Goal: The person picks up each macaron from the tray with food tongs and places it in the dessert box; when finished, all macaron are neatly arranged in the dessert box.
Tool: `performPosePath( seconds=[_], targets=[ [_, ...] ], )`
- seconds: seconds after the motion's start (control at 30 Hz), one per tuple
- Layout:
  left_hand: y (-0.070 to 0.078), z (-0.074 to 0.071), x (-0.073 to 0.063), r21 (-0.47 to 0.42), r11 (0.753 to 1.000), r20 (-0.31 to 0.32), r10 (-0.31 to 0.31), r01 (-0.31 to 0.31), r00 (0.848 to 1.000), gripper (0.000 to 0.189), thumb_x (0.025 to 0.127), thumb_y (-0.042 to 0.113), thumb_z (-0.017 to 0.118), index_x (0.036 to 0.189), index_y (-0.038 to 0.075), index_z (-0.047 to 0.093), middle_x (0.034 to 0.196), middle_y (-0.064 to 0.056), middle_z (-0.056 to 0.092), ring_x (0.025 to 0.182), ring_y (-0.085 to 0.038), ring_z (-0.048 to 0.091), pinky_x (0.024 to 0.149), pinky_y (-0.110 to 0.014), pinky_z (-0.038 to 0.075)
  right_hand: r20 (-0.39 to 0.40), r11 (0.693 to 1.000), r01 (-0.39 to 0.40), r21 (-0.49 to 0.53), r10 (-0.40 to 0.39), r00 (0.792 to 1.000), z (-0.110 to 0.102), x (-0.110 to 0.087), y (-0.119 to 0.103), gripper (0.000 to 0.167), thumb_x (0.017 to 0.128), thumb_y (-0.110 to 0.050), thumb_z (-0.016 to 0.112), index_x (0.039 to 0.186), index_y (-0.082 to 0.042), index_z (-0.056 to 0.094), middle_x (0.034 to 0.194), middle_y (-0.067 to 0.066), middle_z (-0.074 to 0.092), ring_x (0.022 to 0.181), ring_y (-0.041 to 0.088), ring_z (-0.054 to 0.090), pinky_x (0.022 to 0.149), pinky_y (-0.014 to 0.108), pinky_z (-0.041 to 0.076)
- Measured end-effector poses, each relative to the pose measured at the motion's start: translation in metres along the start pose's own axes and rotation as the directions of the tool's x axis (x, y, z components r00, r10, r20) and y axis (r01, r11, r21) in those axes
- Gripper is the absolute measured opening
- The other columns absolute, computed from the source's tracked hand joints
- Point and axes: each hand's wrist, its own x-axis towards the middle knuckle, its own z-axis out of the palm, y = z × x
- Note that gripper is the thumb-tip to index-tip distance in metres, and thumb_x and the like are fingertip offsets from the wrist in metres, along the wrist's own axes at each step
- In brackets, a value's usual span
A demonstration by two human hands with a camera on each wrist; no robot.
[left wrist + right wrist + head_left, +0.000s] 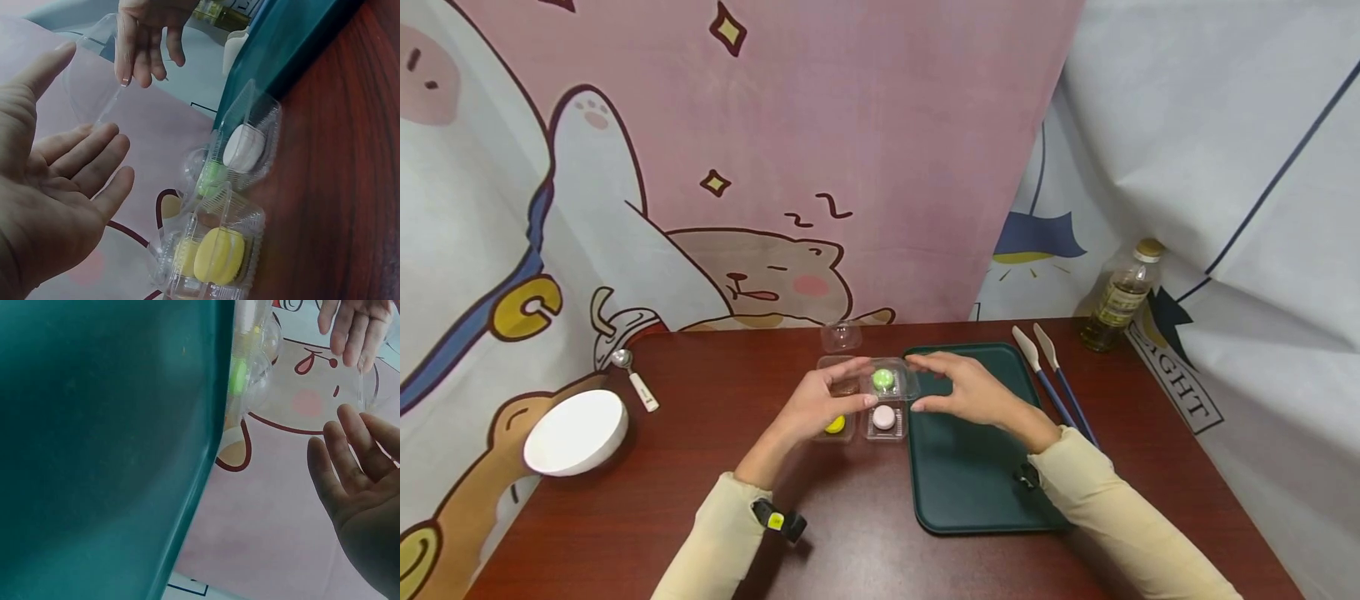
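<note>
My left hand (820, 406) and right hand (972, 389) hold a clear plastic lid (907, 382) between them, above two small clear boxes. Thumbs are at its near side and fingertips at its far side; in the left wrist view the lid (92, 78) shows thin and see-through. Seen through it, a green macaron (883, 380) sits in the right box. A white macaron (883, 417) lies nearer in that box. The left box holds yellow macarons (219, 256), partly hidden by my left hand in the head view.
A dark green tray (973, 492) lies right of the boxes, under my right arm. Two blue-handled knives (1054, 387) and an oil bottle (1117, 300) stand beyond it. Another clear dome (841, 336) is behind the boxes. Far left are a white bowl (576, 433) and a scoop (638, 385).
</note>
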Motion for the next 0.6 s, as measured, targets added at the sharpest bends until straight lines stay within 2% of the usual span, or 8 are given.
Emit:
performPosePath(
  seconds=[0.17, 0.23, 0.27, 0.33, 0.4, 0.47, 0.5, 0.6],
  targets=[
    [-0.004, 0.0, -0.001, 0.048, 0.998, 0.018, 0.031, -0.032, 0.999, 0.064, 0.089, 0.026, 0.079, 0.147, 0.016, 0.055, 0.144, -0.008, 0.062, 0.136, -0.034, 0.055, 0.109, -0.053, 0.047, -0.006, 1.0, -0.006, -0.006, 0.006, 1.0, 0.003, -0.001, -0.001, 0.073, 0.085, -0.047, 0.079, 0.147, -0.015, 0.055, 0.132, 0.003, 0.068, 0.117, 0.024, 0.064, 0.096, 0.049, 0.054],
    [-0.006, 0.0, -0.002, 0.069, 0.997, 0.029, 0.037, -0.039, 0.999, 0.067, 0.088, 0.026, 0.08, 0.149, 0.015, 0.053, 0.145, -0.008, 0.061, 0.136, -0.035, 0.055, 0.108, -0.051, 0.049, 0.002, 1.0, -0.003, -0.003, 0.003, 1.0, 0.003, -0.001, -0.001, 0.074, 0.085, -0.047, 0.079, 0.147, -0.014, 0.055, 0.132, 0.003, 0.068, 0.116, 0.025, 0.064, 0.096, 0.051, 0.054],
    [-0.006, -0.001, -0.002, 0.089, 0.995, 0.032, 0.035, -0.038, 0.999, 0.069, 0.088, 0.027, 0.081, 0.149, 0.015, 0.052, 0.146, -0.006, 0.061, 0.135, -0.035, 0.056, 0.106, -0.048, 0.052, 0.006, 1.0, -0.003, -0.002, 0.003, 1.0, 0.003, -0.002, -0.001, 0.074, 0.085, -0.047, 0.079, 0.147, -0.015, 0.055, 0.132, 0.003, 0.068, 0.116, 0.027, 0.063, 0.096, 0.052, 0.054],
    [-0.008, -0.001, -0.002, 0.165, 0.985, 0.032, 0.035, -0.04, 0.999, 0.072, 0.087, 0.031, 0.081, 0.15, 0.017, 0.051, 0.14, -0.009, 0.064, 0.117, -0.034, 0.066, 0.091, -0.039, 0.058, 0.012, 1.0, -0.006, -0.006, 0.006, 1.0, 0.004, -0.002, -0.001, 0.075, 0.084, -0.046, 0.08, 0.147, -0.014, 0.054, 0.133, 0.004, 0.068, 0.117, 0.03, 0.063, 0.096, 0.052, 0.054],
    [-0.009, -0.001, -0.002, 0.262, 0.964, 0.024, 0.046, -0.05, 0.999, 0.074, 0.085, 0.035, 0.082, 0.15, 0.018, 0.052, 0.133, -0.012, 0.068, 0.101, -0.031, 0.068, 0.078, -0.031, 0.056, 0.015, 1.0, -0.011, -0.028, 0.011, 1.0, 0.006, -0.001, 0.0, 0.076, 0.084, -0.046, 0.08, 0.148, -0.013, 0.054, 0.133, 0.004, 0.067, 0.12, 0.031, 0.062, 0.097, 0.052, 0.053],
    [-0.01, -0.001, -0.002, 0.346, 0.936, 0.025, 0.059, -0.064, 0.998, 0.076, 0.083, 0.037, 0.083, 0.15, 0.019, 0.052, 0.124, -0.014, 0.07, 0.087, -0.028, 0.066, 0.068, -0.029, 0.052, 0.016, 0.997, -0.015, -0.073, 0.016, 1.0, 0.009, -0.001, 0.001, 0.077, 0.084, -0.049, 0.079, 0.147, -0.012, 0.054, 0.132, 0.003, 0.068, 0.122, 0.029, 0.062, 0.098, 0.051, 0.053],
    [-0.011, -0.001, -0.002, 0.386, 0.919, 0.03, 0.079, -0.084, 0.996, 0.076, 0.083, 0.037, 0.084, 0.149, 0.017, 0.053, 0.122, -0.015, 0.07, 0.085, -0.028, 0.065, 0.068, -0.031, 0.053, 0.016, 0.995, -0.013, -0.101, 0.014, 1.0, 0.011, -0.001, 0.001, 0.077, 0.084, -0.049, 0.079, 0.147, -0.012, 0.054, 0.131, 0.002, 0.068, 0.122, 0.029, 0.061, 0.098, 0.051, 0.053],
    [-0.012, -0.001, -0.001, 0.475, 0.868, 0.051, 0.139, -0.147, 0.989, 0.075, 0.081, 0.037, 0.085, 0.145, 0.012, 0.057, 0.129, -0.014, 0.068, 0.109, -0.03, 0.066, 0.089, -0.043, 0.057, 0.022, 0.984, -0.014, -0.176, 0.018, 1.0, 0.015, -0.001, 0.002, 0.078, 0.082, -0.052, 0.08, 0.145, -0.012, 0.056, 0.127, 0.001, 0.07, 0.122, 0.025, 0.062, 0.098, 0.05, 0.054]
  ],
)
